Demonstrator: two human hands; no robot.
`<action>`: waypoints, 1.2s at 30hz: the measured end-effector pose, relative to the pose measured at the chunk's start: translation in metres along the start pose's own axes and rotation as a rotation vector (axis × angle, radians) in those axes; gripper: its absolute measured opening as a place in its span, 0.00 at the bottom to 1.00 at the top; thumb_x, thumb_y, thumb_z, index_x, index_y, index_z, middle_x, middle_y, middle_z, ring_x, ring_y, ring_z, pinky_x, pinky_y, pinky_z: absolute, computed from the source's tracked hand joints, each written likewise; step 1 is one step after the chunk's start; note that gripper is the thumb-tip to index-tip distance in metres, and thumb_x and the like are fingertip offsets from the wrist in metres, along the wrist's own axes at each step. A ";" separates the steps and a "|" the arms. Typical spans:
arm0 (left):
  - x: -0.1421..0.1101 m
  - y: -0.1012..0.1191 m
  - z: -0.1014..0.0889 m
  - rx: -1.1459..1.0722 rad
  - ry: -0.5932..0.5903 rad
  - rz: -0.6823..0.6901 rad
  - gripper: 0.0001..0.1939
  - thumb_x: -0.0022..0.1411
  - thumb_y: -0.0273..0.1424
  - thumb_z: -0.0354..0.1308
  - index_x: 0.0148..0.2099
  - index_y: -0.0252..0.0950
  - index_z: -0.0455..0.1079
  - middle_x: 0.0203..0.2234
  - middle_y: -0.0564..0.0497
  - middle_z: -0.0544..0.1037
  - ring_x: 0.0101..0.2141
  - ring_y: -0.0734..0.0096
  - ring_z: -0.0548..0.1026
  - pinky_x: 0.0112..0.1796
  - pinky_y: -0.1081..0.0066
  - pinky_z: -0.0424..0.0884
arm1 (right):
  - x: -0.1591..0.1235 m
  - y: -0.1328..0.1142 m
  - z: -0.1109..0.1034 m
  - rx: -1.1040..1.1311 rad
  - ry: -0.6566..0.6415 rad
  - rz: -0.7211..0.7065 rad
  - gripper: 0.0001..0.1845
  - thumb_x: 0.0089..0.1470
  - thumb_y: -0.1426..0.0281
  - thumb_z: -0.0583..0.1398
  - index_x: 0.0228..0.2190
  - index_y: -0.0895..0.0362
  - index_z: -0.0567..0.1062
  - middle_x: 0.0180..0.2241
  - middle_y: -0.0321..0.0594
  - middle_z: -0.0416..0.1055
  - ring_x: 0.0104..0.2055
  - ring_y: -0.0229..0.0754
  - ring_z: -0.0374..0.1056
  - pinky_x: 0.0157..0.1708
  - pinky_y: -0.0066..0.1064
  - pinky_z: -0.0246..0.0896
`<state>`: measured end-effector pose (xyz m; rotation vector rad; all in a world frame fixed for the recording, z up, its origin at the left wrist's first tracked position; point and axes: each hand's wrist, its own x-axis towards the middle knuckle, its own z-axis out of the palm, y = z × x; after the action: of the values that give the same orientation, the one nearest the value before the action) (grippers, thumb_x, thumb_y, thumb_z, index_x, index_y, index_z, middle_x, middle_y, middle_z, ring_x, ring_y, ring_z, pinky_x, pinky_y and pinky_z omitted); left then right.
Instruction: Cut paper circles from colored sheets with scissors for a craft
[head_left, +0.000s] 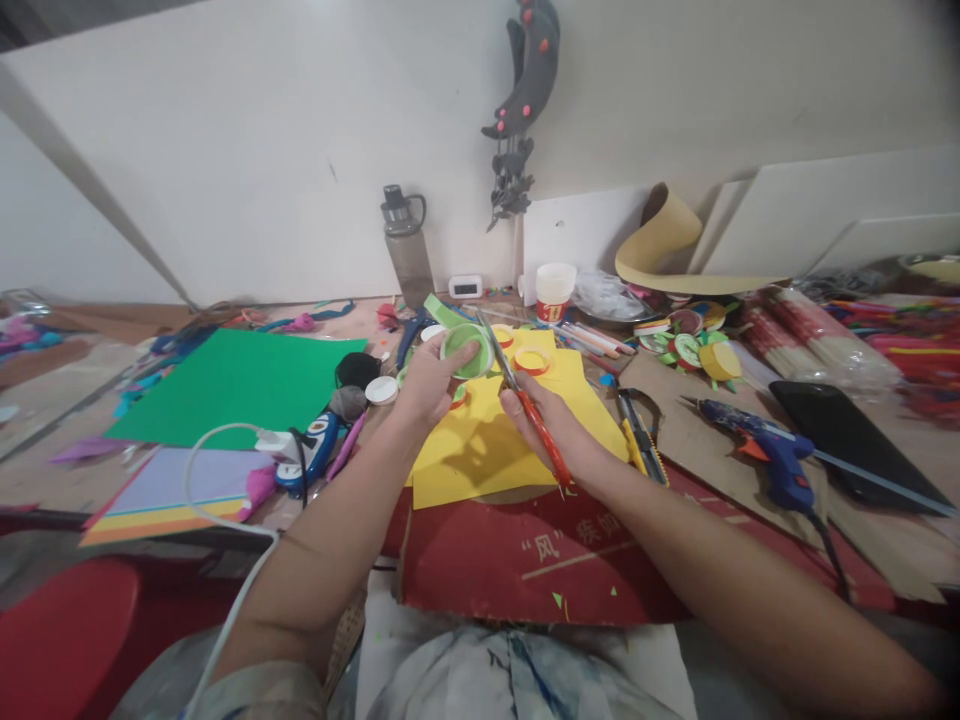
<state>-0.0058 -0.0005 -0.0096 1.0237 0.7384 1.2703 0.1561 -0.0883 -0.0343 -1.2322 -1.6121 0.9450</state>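
In my left hand [431, 382] is a round, shallow light green piece [457, 343] with a pale rim, the thumb pressed on its face. A green paper strip [442, 311] sticks up beside it. My right hand [559, 420] grips red-handled scissors [544, 440], their blades pointing up and away, close to the right edge of the green piece. Whether the blades touch it I cannot tell. Below both hands lie yellow paper sheets [487, 460], bearing small round pieces with orange-red rims [532, 360].
Right of the sheets lie a yellow-black utility knife [643, 440], a blue glue gun [787, 465] and a black phone-like slab [855, 440]. A water bottle [409, 255] and a paper cup [555, 290] stand behind. Green paper [247, 385] and a white cable [191, 470] are leftward.
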 end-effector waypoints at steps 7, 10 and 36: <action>0.000 -0.004 0.000 0.021 0.000 0.027 0.28 0.31 0.36 0.86 0.35 0.34 0.78 0.30 0.50 0.84 0.42 0.59 0.84 0.40 0.69 0.79 | -0.002 0.009 0.003 0.018 0.038 0.023 0.31 0.60 0.35 0.54 0.33 0.51 0.63 0.23 0.29 0.56 0.25 0.36 0.53 0.27 0.31 0.49; -0.001 -0.002 0.000 0.019 -0.006 0.022 0.28 0.30 0.37 0.86 0.34 0.35 0.78 0.30 0.51 0.83 0.40 0.61 0.84 0.39 0.70 0.79 | -0.002 0.013 0.006 0.089 0.035 0.046 0.30 0.61 0.36 0.55 0.33 0.51 0.63 0.22 0.28 0.54 0.24 0.36 0.51 0.25 0.29 0.46; -0.001 0.012 -0.005 0.026 -0.076 -0.017 0.25 0.34 0.33 0.86 0.34 0.33 0.79 0.25 0.54 0.79 0.25 0.76 0.74 0.31 0.74 0.72 | 0.000 -0.003 -0.004 -0.071 0.006 -0.034 0.31 0.60 0.37 0.54 0.36 0.52 0.65 0.25 0.31 0.62 0.28 0.39 0.57 0.31 0.32 0.52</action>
<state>-0.0158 -0.0009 -0.0009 1.0788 0.7048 1.2039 0.1590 -0.0888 -0.0298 -1.2510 -1.6689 0.8691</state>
